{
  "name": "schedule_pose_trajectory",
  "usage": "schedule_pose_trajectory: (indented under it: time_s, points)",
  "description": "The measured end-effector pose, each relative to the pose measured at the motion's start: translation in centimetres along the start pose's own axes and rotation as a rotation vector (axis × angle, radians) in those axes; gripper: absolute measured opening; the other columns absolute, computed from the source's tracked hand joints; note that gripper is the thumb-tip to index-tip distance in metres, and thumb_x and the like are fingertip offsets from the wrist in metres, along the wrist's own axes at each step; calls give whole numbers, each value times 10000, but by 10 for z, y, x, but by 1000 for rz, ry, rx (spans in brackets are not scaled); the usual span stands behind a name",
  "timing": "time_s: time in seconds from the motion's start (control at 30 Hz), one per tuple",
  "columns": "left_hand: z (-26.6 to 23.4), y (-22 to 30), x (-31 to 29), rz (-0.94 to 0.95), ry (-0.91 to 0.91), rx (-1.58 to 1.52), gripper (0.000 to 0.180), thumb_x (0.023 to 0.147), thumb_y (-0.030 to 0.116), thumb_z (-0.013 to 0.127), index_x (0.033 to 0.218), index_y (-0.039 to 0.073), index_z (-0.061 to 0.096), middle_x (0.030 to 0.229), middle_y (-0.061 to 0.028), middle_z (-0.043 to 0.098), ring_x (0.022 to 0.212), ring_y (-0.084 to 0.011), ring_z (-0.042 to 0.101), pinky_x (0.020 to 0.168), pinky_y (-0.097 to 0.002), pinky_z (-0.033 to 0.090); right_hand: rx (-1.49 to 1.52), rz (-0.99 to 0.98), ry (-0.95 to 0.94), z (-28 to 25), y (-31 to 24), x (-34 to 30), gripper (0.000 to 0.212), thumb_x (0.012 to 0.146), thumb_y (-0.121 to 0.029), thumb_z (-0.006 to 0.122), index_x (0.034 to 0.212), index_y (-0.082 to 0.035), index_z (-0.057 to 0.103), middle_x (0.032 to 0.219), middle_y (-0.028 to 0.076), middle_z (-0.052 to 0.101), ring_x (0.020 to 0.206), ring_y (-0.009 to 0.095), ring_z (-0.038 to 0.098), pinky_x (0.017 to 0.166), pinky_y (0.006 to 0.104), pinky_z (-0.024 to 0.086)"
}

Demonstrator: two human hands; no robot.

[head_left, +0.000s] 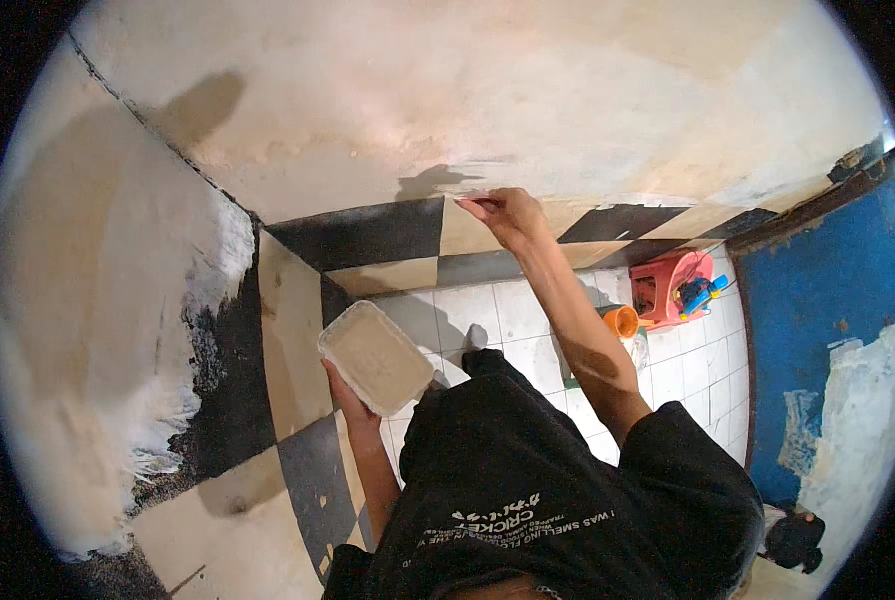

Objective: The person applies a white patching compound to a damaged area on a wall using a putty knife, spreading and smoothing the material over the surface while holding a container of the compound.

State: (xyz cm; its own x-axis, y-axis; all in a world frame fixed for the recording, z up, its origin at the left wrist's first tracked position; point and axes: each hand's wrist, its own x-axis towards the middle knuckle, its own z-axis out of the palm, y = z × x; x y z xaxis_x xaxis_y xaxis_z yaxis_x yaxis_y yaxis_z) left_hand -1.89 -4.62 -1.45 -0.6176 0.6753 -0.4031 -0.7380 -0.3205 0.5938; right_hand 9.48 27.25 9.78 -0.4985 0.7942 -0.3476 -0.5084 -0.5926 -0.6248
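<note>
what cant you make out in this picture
All in the head view:
Left hand: most fingers are hidden by the tub.
Right hand: whatever its fingertips pinch is too small and partly covered by the fingers to identify.
Blue-and-yellow item at the red stool: too small to name.
Blue surface: its right side is cut off by the dark lens rim.

Item: black shirt (578,490), worn by the person. Marking: white printed lettering (503,515), which I am viewing from afar across its front. Make-up: several lines in differing sizes; a short row of Japanese characters is sitting beside a bolder word in Latin capitals, with smaller Latin capitals running alongside. Condition: the bolder word is showing clearly to me; the smaller lines are partly blurring.
</note>
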Motion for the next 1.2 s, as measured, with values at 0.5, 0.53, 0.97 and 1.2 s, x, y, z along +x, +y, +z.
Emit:
schedule_pose_trajectory:
  time_s: [0.5,0.53,0.97,1.2]
  points:
    - [-4,2,-3,-3,79,0,740,895,613,355,1402,81,270,1400,-131,363,1248,-296,405,1021,-419,367,-25,-26,38,-36,-41,-28,257,912,17,310,1044,231,364,1103,294,450,1050,393,507,966,420,483]
    - [-4,1,-2,-2,30,-7,741,894,614,357,1403,83,269,1404,-130,358,1250,-296,402,1023,-419,366,-29,-17,71,-53,-35,-14,257,912,18,311,1039,235,361,1106,297,443,1053,394,505,968,420,482]
    - [2,2,4,7,70,-8,746,880,619,389,1391,84,294,1369,-135,398,1218,-296,437,998,-433,392,-81,-145,-138,24,-96,-33,264,912,41,289,1045,239,403,1092,311,485,1052,369,535,933,403,517]
    - [4,-9,9,-15,-4,-26,742,878,618,395,1382,82,304,1365,-134,399,1218,-297,436,988,-434,405,-33,124,17,-49,21,18,233,904,38,320,1024,214,414,1078,291,483,958,353,557,904,448,521]
